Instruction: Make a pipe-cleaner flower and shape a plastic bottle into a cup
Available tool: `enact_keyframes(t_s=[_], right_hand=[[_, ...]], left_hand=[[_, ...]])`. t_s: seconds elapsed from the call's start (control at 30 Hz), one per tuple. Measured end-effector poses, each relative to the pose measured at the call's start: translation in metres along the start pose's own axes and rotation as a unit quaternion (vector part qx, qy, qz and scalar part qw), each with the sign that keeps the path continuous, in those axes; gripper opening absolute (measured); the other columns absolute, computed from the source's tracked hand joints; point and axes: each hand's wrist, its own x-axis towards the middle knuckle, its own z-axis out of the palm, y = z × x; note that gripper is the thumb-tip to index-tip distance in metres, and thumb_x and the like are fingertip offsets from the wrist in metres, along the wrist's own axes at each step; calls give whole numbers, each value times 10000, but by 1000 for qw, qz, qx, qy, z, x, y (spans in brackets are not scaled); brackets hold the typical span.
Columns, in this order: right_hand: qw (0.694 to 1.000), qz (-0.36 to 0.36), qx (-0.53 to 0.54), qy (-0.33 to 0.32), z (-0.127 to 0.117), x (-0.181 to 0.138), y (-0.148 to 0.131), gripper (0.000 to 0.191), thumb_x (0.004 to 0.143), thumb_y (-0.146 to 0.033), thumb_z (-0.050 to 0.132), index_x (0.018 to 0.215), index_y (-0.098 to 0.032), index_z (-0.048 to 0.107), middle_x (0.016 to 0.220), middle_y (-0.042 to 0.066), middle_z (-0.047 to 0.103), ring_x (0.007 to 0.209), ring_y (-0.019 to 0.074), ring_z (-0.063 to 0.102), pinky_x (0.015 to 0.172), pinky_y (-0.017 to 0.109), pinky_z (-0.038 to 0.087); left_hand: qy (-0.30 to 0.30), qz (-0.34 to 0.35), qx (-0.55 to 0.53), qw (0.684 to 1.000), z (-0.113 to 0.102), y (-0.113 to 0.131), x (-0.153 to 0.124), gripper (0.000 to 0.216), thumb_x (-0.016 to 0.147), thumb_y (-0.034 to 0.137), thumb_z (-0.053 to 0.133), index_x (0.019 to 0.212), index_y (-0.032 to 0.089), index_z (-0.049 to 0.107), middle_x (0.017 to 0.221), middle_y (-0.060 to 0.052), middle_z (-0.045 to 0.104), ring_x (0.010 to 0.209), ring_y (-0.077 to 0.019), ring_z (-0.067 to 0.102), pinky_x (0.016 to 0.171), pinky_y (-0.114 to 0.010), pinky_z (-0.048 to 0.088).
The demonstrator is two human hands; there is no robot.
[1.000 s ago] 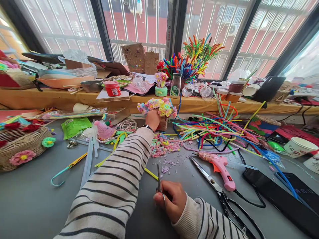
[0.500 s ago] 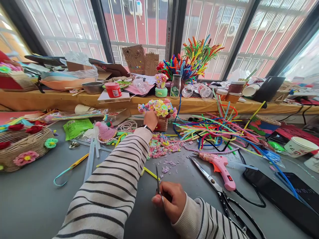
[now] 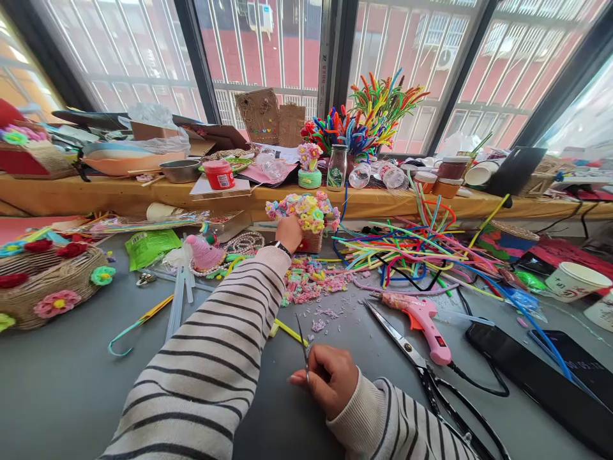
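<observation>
My left hand reaches forward to a small woven pot crowded with pastel pipe-cleaner flowers. Its fingers look curled against the front of the blooms, but the fingertips and whatever they pinch are hidden. Close to me, my right hand is closed around small scissors, their thin blades pointing up and away. Beyond the blades lie a yellow pipe-cleaner piece and a pile of pink, green and yellow fuzzy bits.
On the right are large scissors, a pink glue gun, a black phone and tangled pipe cleaners. A twine basket, clear glue sticks and yellow tweezers lie left. A glass bottle stands on the ledge.
The left hand stays at the flower pot with only a slight shift. The small scissors in the right hand tilt a little further left, and the view has shifted slightly.
</observation>
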Motion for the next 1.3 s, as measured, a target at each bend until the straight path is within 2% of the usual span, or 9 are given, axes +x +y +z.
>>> enact_keyframes(t_s=[0.1,0.23,0.4,0.67,0.9,1.0,1.1,1.2,1.3], right_hand=[[1000,-1,-1,2,0,0,1,351,644,-395,499,452,-184,294,412,-59,310,395,62,334,390,168,258],[1000,1,-8,9,0,1,2,362,642,-424,495,450,-181,308,404,-59,325,392,60,336,387,171,255],[998,16,-2,62,2,0,3,350,631,-409,500,442,-181,313,393,-61,338,374,52,304,371,173,241],[995,31,-25,97,3,1,12,306,631,-422,506,479,-166,434,398,-54,400,372,52,297,373,170,269],[995,45,-32,80,0,-2,15,232,680,-369,476,621,-158,549,413,-25,507,373,83,448,405,182,350],[992,33,-79,97,-5,-4,19,237,703,-356,441,650,-161,563,460,-7,536,390,91,458,416,193,354],[977,21,-170,127,-14,-6,25,288,704,-384,427,568,-162,550,456,1,516,407,100,449,420,203,337],[959,28,-242,143,-24,-7,33,278,695,-367,433,542,-162,542,457,6,509,417,107,449,425,213,335],[954,51,-261,141,-34,-4,36,185,668,-285,454,610,-153,568,496,21,540,456,128,486,464,237,377]], left_hand=[[-18,19,23,999,0,-2,-4,235,648,148,451,840,118,582,760,-117,627,778,-224,552,685,-294,397],[-6,15,45,999,-3,-3,-16,305,688,204,414,973,165,517,855,-108,612,830,-222,538,701,-303,391],[-3,-2,49,999,-14,0,-41,301,705,286,399,949,144,504,782,-98,617,756,-206,554,655,-289,395],[-111,41,7,993,-42,-8,-112,206,690,290,394,711,185,570,609,-2,613,556,-122,547,534,-212,390],[-130,49,-8,990,-64,-18,-158,248,723,307,352,768,188,565,722,-23,619,647,-137,547,589,-232,398],[-118,57,-6,991,-67,-20,-169,269,739,317,333,796,197,567,776,-31,610,702,-151,536,640,-255,393],[-110,70,1,991,-69,-20,-179,264,745,328,338,808,216,569,790,-29,600,741,-158,521,688,-276,382],[-131,101,-9,986,-70,-19,-187,236,729,343,385,827,232,568,835,-28,591,812,-162,503,754,-289,367],[-150,139,-14,979,-71,-17,-193,232,710,345,428,872,244,560,885,-29,577,850,-159,489,791,-296,355]])
